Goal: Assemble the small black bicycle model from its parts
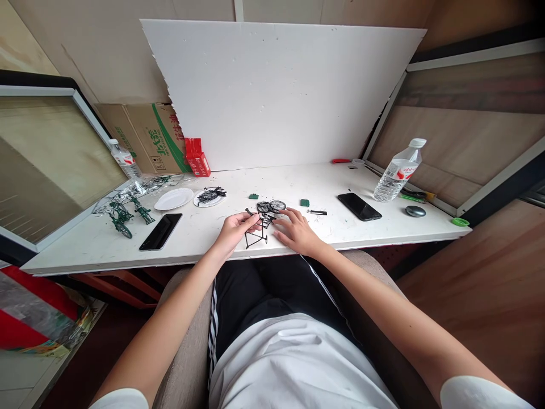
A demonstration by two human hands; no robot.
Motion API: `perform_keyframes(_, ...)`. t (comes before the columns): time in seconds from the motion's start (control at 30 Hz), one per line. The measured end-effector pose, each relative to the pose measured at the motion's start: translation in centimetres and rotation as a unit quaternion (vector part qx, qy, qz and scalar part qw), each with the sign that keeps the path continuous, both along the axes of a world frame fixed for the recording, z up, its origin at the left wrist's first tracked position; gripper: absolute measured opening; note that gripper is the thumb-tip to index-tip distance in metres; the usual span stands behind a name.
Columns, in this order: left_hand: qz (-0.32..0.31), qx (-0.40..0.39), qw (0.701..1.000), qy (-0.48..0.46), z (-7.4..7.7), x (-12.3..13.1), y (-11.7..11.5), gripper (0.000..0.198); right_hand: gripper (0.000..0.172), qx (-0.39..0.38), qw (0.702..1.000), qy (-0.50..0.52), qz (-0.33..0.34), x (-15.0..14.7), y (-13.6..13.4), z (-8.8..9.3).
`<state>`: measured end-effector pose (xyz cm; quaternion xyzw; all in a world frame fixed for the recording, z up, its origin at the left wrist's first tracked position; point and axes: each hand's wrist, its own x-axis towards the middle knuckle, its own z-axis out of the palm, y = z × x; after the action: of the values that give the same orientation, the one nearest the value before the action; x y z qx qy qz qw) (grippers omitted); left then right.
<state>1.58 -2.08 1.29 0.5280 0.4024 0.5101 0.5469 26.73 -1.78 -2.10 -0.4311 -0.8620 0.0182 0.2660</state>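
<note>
Black and thin, the frame (254, 243) is in our left grip (235, 232), pinched between thumb and fingers just above the front edge of the white tabletop (293, 177). Our right grip (301, 234) is loosely spread and holds nothing that we can make out, palm down, its fingers bent toward the black parts; whether the fingertips touch any of them we cannot tell. Just beyond the two hands we see a spoked wheel (278, 206) lying flat, with more dark pieces bunched against its left side, too tangled to tell apart.

Around these, we find one green block (254, 196) behind the bunch and another green block to the right, near a short black strip (317, 212). Farther left, a white plate (197, 201) carries a heap of black parts (210, 195), with a second plate just beside it. Nearer us lies a phone (160, 232), then a cluster of green parts (124, 215) next to clear plastic wrap.

On our right we have another phone, an upright water bottle (399, 172), a round silver lid (415, 211) and a green ring (460, 222). Along the back stand a small red carton (198, 159), a cardboard box (147, 136) and a tall white board (281, 94).
</note>
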Motion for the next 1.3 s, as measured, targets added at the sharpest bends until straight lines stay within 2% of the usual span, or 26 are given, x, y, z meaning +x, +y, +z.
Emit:
perform_keyframes(0.6,-0.022,0.01,1.0,0.003,-0.54,-0.15,0.19,0.046,0.043,-0.002,1.0,0.003,0.021,0.18,0.29,-0.32)
perform_keyframes(0.83,-0.022,0.001,1.0,0.007,-0.4,-0.04,0.04,0.044,0.037,-0.041,0.998,0.044,0.025,0.6,0.66,-0.34)
perform_keyframes(0.97,-0.024,-0.003,1.0,0.008,-0.38,0.01,0.0,0.045,0.04,-0.024,0.998,0.061,0.012,0.55,0.7,-0.51)
perform_keyframes(1.13,-0.025,0.0,1.0,0.01,-0.28,0.01,-0.05,0.043,0.032,0.007,0.999,0.05,0.013,0.09,0.09,-0.23)
perform_keyframes(1.3,-0.027,0.001,1.0,0.009,-0.23,-0.05,-0.06,0.043,0.03,0.023,0.997,0.067,0.004,-0.08,0.01,-0.22)
